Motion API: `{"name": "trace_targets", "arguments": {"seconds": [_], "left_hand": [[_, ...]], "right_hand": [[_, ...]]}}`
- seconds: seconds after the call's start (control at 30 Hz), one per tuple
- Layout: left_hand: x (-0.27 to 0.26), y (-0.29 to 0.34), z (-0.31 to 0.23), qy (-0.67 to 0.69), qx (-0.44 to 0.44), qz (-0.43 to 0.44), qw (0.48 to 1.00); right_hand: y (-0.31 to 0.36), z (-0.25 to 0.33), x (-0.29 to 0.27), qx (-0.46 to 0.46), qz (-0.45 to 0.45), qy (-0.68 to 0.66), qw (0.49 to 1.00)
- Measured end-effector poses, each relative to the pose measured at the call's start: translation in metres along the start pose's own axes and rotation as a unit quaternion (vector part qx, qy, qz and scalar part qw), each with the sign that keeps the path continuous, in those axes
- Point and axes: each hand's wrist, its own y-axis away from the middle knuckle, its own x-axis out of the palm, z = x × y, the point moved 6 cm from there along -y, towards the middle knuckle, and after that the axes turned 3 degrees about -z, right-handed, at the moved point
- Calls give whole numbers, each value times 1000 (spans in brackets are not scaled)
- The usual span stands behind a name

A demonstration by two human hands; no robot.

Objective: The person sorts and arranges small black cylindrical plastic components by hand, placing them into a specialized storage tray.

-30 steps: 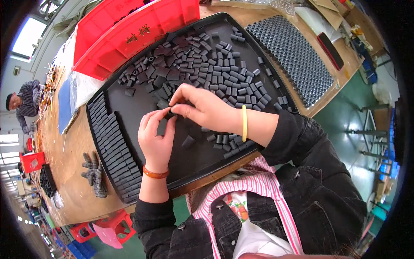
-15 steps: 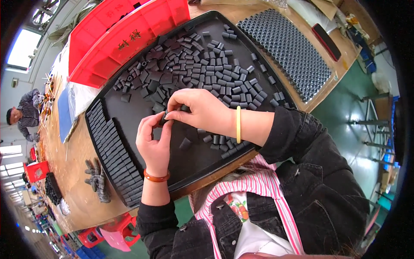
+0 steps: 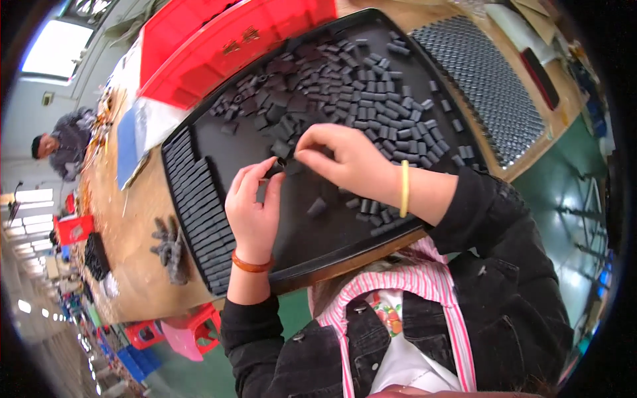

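Observation:
My left hand (image 3: pixel 255 209) is pinching a small black tube (image 3: pixel 277 166) between thumb and fingertips, with the tube's open end showing. Just right of it, my right hand (image 3: pixel 348 158) is closed, its thumb and forefinger pressed together; anything between them is too small to make out. Both hands are over a large black tray (image 3: pixel 298 242). Loose short black tubes (image 3: pixel 398 116) cover its far and right parts, with flat dark pieces (image 3: pixel 285 99) among them. Along the tray's left side, similar pieces (image 3: pixel 199 209) lie in neat rows.
A red plastic bin (image 3: pixel 232 50) stands beyond the tray. To the right are a panel of close-packed metal cylinders (image 3: pixel 478 86) and a red-edged phone (image 3: pixel 539 78). A grey glove (image 3: pixel 169 249) lies left, above red stools (image 3: pixel 199 328). Another person (image 3: pixel 66 142) is far left.
My right hand has come away from the tube to the right, leaving it in my left hand. The whole view has shifted, so the tray appears farther right.

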Motion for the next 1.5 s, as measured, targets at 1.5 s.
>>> {"name": "trace_targets", "arguments": {"seconds": [1.5], "left_hand": [[-7, 18, -14, -37, -33, 9, 999]], "right_hand": [[1, -12, 4, 121, 19, -168, 978]]}}
